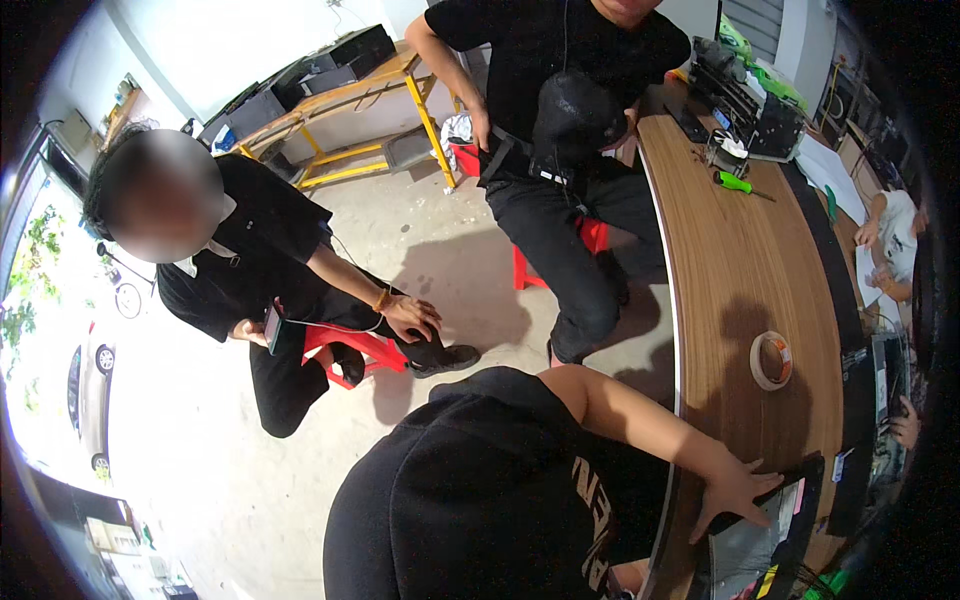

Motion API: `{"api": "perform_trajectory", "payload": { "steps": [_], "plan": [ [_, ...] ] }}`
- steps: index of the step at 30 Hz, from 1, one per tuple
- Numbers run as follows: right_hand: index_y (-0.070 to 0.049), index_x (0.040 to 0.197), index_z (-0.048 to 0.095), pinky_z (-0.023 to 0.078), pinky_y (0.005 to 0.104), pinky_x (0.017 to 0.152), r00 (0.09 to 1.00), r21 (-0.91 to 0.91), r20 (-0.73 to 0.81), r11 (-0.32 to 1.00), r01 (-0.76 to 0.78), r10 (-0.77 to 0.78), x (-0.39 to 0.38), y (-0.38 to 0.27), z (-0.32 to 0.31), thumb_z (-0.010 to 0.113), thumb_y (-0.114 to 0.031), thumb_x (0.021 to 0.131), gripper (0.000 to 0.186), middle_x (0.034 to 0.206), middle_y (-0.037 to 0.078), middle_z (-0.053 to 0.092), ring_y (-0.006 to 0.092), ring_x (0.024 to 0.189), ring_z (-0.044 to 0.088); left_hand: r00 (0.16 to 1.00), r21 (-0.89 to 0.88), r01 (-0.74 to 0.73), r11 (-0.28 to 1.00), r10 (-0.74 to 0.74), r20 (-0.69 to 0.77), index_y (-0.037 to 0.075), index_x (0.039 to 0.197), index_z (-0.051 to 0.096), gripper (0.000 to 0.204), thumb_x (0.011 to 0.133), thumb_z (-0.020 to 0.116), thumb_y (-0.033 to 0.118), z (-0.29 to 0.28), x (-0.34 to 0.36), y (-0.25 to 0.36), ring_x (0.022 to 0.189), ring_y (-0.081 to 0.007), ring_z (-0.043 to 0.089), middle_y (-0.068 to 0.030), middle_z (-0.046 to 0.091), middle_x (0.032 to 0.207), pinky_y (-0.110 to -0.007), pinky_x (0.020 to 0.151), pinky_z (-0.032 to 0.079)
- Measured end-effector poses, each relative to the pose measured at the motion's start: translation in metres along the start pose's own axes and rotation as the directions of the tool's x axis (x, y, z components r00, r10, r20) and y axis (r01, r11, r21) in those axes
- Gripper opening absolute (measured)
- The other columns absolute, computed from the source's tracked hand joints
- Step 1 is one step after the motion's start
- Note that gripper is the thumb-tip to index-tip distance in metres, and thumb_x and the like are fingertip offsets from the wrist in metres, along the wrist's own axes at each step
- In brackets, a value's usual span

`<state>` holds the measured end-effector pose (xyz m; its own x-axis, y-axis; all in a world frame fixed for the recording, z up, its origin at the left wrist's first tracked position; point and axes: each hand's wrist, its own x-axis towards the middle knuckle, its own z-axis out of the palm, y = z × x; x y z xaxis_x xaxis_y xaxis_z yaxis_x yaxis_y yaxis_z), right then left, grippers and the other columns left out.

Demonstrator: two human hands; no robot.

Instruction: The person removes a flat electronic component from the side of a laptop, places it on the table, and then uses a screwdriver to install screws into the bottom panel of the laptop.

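Observation:
My left hand (732,495) reaches from a black sleeve over the edge of the wood-grain table (725,265). Its fingers are spread, palm down, and they rest on the near end of a flat, black-framed device (738,552) with a grey surface. Thin dark wires and a small yellow piece lie at the device's lower end, cut off by the dark rim of the picture. My right hand does not show; a small patch of skin at the bottom edge is too little to name. Farther up the table from my left hand lies a roll of tape (759,368).
A green-handled screwdriver (733,182) lies on the far part of the table, near a black machine (768,125). Two people in black sit on red stools (372,352) to the left. Another person's hands (872,230) show beyond the table. Black boxes (335,62) stand on a yellow-framed bench.

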<state>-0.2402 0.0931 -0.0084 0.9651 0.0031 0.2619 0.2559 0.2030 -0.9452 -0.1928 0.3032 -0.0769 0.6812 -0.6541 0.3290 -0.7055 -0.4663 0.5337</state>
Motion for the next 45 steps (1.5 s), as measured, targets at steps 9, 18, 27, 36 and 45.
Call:
{"api": "perform_trajectory", "payload": {
  "steps": [9,18,27,36,45],
  "plan": [
    [0.003,0.107,0.05,0.032,0.0425,0.103,0.995,0.159,0.08,0.985,-0.071,0.059,0.015,-0.013,0.022,0.048,-0.022,0.096,0.027,0.117,0.022,0.05,0.0307,0.112,0.045,0.895,-0.307,-0.164,0.937,0.01,-0.446,0.014,0.123,0.054,0.064,0.07,0.075,0.043,-0.023,0.0,0.007,0.133,-0.0437,0.022,-0.0271,0.03,0.14,-0.054,0.104,0.028],
    [-0.002,0.099,0.045,0.048,0.0377,0.096,0.976,0.218,0.083,0.952,-0.216,0.202,0.004,-0.014,0.024,0.054,-0.012,0.093,0.015,0.114,0.027,0.054,0.033,0.11,0.057,0.456,-0.969,-0.248,0.009,-0.881,-0.125,-0.005,0.111,0.058,0.053,0.091,0.057,0.044,-0.102,-0.02,0.004,0.088,-0.0208,0.066,-0.0143,0.066,0.102,-0.032,0.076,0.053],
    [-0.002,0.097,0.045,0.053,0.035,0.089,0.941,0.278,-0.021,0.906,-0.32,0.338,-0.022,0.012,0.005,0.043,-0.006,0.096,0.005,0.109,0.021,0.057,0.0304,0.103,0.061,0.294,-0.99,-0.105,0.089,-0.949,-0.117,-0.005,0.124,0.049,0.059,0.094,0.05,0.046,-0.086,-0.013,-0.022,0.101,-0.0218,0.062,-0.0157,0.06,0.115,-0.036,0.085,0.05],
    [-0.002,0.105,0.049,0.049,0.025,0.064,0.917,0.16,-0.11,0.918,-0.363,0.382,-0.047,0.012,-0.002,0.042,-0.01,0.098,0.012,0.093,0.013,0.059,0.0164,0.075,0.06,0.526,-0.928,-0.16,-0.337,-0.825,0.209,0.014,0.136,0.04,0.054,0.096,0.04,0.049,-0.066,-0.01,-0.016,0.119,-0.0261,0.05,-0.0077,0.049,0.133,-0.043,0.1,0.042],
    [0.0,0.111,0.051,0.026,0.0202,0.045,0.947,0.096,-0.113,0.952,-0.291,0.3,-0.057,0.009,-0.007,0.039,-0.031,0.101,0.035,0.068,0.0,0.043,0.0048,0.048,0.03,0.6,-0.846,-0.228,-0.482,-0.754,0.268,-0.002,0.111,0.051,0.033,0.089,0.058,0.021,-0.071,0.025,-0.022,0.101,-0.023,0.055,-0.0179,0.053,0.108,-0.033,0.09,0.05]
  ]
}}
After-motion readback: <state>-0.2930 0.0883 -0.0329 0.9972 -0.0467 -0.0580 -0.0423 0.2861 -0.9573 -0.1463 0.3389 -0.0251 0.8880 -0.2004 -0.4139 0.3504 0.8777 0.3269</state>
